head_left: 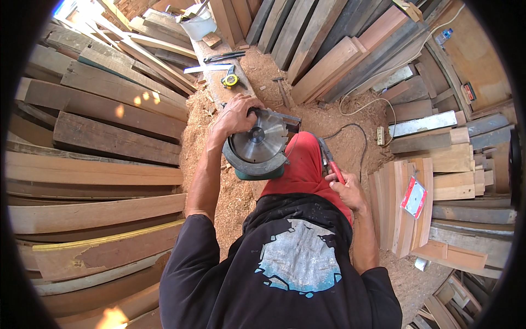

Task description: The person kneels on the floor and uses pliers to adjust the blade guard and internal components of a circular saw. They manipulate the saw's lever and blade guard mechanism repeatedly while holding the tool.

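A circular saw (244, 156) with a green body rests by my left thigh, its round toothed blade (256, 135) turned up toward me. My left hand (238, 115) is closed on the far left edge of the saw, with the thumb bent close to the blade's face. In my right hand (349, 189) are red-handled pliers (335, 169), held beside my knee in red trousers. Their grey jaws point away from me and sit to the right of the saw, apart from the blade. Part of the saw's underside is hidden.
A plank (219, 90) ahead bears a yellow tape measure (230, 80), a square (208, 68), black-handled pliers (224, 56) and a white bucket (198, 24). A hammer (282, 92) lies on sawdust (323, 118). Stacked boards (109, 167) line both sides. A cord (366, 148) and socket strip (380, 135) lie right.
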`<state>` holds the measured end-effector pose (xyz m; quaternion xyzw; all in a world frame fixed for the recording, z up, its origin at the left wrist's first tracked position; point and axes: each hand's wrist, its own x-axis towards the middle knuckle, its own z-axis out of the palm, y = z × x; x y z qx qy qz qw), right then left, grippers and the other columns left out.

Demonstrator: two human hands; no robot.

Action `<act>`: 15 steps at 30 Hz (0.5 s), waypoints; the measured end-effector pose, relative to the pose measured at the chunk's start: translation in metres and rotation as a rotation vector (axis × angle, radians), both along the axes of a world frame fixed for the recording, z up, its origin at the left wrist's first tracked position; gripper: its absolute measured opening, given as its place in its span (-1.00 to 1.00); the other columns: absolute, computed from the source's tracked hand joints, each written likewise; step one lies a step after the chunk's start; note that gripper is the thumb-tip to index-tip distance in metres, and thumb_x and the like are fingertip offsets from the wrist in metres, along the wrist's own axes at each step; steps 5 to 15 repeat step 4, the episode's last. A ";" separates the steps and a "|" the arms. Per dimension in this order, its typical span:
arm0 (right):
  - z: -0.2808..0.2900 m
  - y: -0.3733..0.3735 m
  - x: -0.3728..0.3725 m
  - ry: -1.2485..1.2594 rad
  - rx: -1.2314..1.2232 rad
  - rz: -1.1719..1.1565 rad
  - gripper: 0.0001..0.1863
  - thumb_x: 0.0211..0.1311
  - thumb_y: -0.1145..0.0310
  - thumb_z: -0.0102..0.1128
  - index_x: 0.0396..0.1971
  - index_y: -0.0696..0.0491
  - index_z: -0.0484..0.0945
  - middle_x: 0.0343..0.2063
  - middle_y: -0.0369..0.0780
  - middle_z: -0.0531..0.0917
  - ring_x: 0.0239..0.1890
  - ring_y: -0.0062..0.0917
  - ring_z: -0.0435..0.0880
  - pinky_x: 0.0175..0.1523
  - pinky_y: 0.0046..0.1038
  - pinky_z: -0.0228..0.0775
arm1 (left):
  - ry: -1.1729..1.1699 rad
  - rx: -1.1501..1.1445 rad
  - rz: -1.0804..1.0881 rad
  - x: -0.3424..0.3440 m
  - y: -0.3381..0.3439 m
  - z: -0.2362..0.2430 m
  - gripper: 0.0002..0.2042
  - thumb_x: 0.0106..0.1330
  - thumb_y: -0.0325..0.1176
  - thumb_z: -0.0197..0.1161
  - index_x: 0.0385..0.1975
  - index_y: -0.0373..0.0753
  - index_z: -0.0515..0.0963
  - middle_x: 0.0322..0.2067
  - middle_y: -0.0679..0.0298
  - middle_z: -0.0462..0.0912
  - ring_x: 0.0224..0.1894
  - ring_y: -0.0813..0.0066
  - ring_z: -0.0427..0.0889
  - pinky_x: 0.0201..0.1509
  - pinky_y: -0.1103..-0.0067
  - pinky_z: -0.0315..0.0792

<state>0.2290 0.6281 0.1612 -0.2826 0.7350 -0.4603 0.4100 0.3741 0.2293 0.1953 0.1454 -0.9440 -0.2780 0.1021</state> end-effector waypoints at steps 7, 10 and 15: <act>0.003 -0.001 0.001 -0.019 0.007 -0.022 -0.70 0.09 0.40 0.26 -0.21 0.25 0.72 0.02 0.00 0.64 0.14 -0.24 0.59 0.33 -0.25 0.31 | -0.003 -0.014 -0.009 0.000 0.000 0.000 -0.61 0.02 -0.41 0.13 -0.11 -0.23 0.68 -0.14 0.01 0.71 0.07 0.01 0.58 0.28 0.25 0.37; 0.003 -0.001 0.001 -0.019 0.007 -0.022 -0.70 0.09 0.40 0.26 -0.21 0.25 0.72 0.02 0.00 0.64 0.14 -0.24 0.59 0.33 -0.25 0.31 | -0.003 -0.014 -0.009 0.000 0.000 0.000 -0.61 0.02 -0.41 0.13 -0.11 -0.23 0.68 -0.14 0.01 0.71 0.07 0.01 0.58 0.28 0.25 0.37; 0.003 -0.001 0.001 -0.019 0.007 -0.022 -0.70 0.09 0.40 0.26 -0.21 0.25 0.72 0.02 0.00 0.64 0.14 -0.24 0.59 0.33 -0.25 0.31 | -0.003 -0.014 -0.009 0.000 0.000 0.000 -0.61 0.02 -0.41 0.13 -0.11 -0.23 0.68 -0.14 0.01 0.71 0.07 0.01 0.58 0.28 0.25 0.37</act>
